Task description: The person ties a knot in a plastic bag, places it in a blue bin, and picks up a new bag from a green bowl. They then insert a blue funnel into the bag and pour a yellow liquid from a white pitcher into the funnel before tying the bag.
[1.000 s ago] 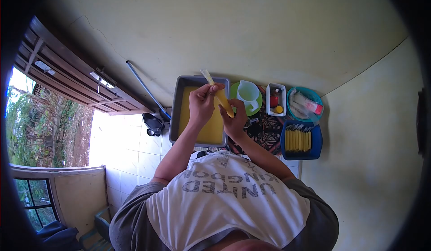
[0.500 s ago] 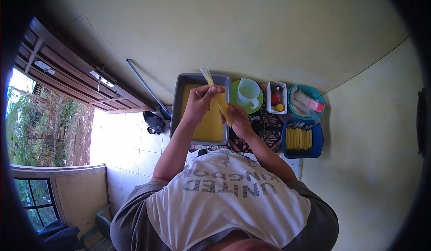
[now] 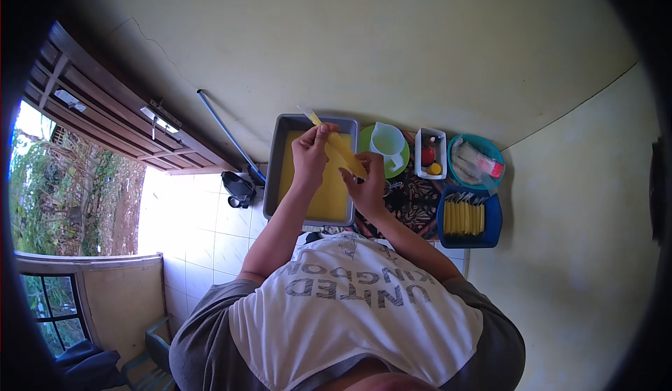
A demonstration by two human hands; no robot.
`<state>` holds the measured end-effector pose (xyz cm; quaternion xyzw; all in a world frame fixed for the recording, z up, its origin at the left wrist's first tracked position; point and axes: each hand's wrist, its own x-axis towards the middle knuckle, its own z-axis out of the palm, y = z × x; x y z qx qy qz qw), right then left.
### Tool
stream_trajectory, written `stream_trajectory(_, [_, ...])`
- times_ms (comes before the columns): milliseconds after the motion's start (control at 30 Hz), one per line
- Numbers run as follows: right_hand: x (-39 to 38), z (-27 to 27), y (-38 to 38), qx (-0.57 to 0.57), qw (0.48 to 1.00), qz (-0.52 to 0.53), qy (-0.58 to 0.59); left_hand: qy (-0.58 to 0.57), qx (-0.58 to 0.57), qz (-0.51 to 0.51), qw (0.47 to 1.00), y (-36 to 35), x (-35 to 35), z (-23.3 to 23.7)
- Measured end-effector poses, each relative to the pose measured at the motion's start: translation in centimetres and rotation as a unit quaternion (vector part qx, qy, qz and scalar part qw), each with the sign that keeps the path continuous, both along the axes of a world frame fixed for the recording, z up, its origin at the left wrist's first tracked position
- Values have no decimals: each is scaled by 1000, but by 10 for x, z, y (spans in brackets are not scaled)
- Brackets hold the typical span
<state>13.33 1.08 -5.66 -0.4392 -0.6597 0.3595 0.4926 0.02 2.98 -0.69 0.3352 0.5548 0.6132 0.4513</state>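
A slim clear plastic bag filled with yellow liquid (image 3: 341,147) slants between my hands, its empty open-looking end up and to the left. My left hand (image 3: 309,158) is closed near that upper end, thumb and fingers pinching the plastic. My right hand (image 3: 369,185) grips the lower, filled end, with its thumb and fingers around it. Below both hands lies a grey basin (image 3: 269,193) holding yellow liquid (image 3: 323,198). I cannot make out whether the bag's top is tied.
To the right stand a white pitcher (image 3: 386,141) on a green plate (image 3: 369,161), a white box (image 3: 430,134) with red and yellow items, and a teal basket (image 3: 498,150) with plastic bags. A blue container (image 3: 493,228) holds several filled yellow bags (image 3: 464,217). A patterned cloth (image 3: 413,205) lies underneath.
The bag has tilted further, its upper end swinging left. My right hand has risen a little with the lower end, and its fingers have shifted around it.
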Motion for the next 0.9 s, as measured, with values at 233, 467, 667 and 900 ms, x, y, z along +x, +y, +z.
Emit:
stream_trajectory(233, [2,-12,-3,109,993,-35,6,-63,17,-20,998,-1,-7,-9])
stream_trajectory(467, [19,-23,1,-473,704,248,468,-44,-28,-60,997,-7,-2,-1])
stream_trajectory(667, [26,-9,0,-486,736,186,432,-77,-44,-52,995,-4,-3,-23])
stream_trajectory(900, [30,-11,4,259,959,-27,-112,-143,-40,11,989,1,4,-16])
